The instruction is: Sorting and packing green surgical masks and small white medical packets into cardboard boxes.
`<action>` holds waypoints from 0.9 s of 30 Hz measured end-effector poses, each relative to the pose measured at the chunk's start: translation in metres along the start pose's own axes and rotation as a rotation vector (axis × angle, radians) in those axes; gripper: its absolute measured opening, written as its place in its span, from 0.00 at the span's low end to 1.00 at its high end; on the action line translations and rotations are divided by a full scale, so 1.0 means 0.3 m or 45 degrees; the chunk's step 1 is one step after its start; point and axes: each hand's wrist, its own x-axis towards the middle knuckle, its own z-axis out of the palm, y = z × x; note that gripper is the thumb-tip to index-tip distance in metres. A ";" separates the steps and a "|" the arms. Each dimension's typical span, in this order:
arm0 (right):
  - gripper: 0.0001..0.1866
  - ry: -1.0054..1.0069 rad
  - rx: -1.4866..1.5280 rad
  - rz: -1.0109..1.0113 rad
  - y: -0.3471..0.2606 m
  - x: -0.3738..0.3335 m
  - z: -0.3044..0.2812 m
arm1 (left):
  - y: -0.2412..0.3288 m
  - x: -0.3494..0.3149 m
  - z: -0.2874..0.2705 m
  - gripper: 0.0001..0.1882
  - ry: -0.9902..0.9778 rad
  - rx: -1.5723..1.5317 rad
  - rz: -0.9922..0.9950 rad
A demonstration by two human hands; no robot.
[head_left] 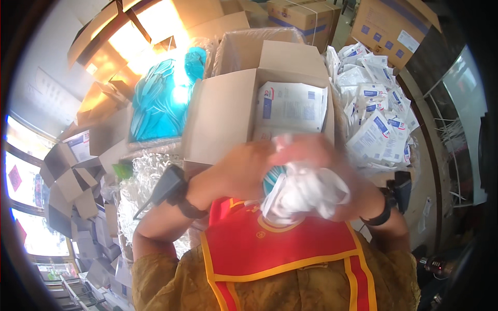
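Observation:
Close above my red apron, a white, soft crumpled bundle [310,194] is held between my hands, blurred by motion. My right hand [319,153] is closed on its top, with the fingers smeared. On the other side my left hand [244,168] has its fingers bent inward, closed at a teal piece [272,180] that shows beside the white bundle. Just beyond the hands stands an open cardboard box [220,116] with flat, printed white packets [291,107] in it.
Teal flat pieces [161,101] fill a plastic-lined box at the left, above a heap of white cords [145,181]. Printed white packets [376,124] are piled at the right. Several cartons [306,20] stand behind, with open empty boxes [72,181] at the far left.

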 end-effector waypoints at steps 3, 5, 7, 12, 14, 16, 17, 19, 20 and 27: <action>0.13 -0.264 0.739 0.200 -0.019 0.020 0.075 | -0.001 0.015 0.007 0.20 -0.044 -0.370 0.055; 0.06 -0.449 0.622 0.154 -0.055 -0.008 0.042 | 0.062 -0.016 -0.053 0.19 -0.238 0.163 0.159; 0.07 -0.513 1.011 0.375 -0.102 -0.075 0.017 | 0.151 -0.093 -0.128 0.11 -0.323 0.265 0.206; 0.15 -0.480 0.452 0.371 -0.194 -0.236 -0.225 | 0.162 -0.225 -0.320 0.13 -0.186 0.614 -0.083; 0.18 0.103 0.830 0.912 -0.211 -0.236 -0.200 | 0.148 -0.241 -0.332 0.12 -0.107 0.837 -0.211; 0.12 0.129 0.559 0.979 -0.157 -0.136 -0.181 | 0.146 -0.180 -0.298 0.10 -0.029 0.908 -0.157; 0.13 0.200 0.690 0.864 -0.072 -0.132 -0.168 | 0.140 -0.136 -0.285 0.09 0.050 0.971 -0.056; 0.18 0.404 0.851 0.784 0.056 -0.091 -0.133 | 0.149 -0.076 -0.283 0.09 0.105 1.039 -0.013; 0.22 0.424 0.968 0.802 0.113 -0.080 -0.126 | 0.155 -0.049 -0.281 0.08 0.160 1.095 0.041; 0.39 -0.052 0.924 0.535 0.289 0.043 0.066 | 0.162 0.123 -0.256 0.10 0.302 1.237 0.220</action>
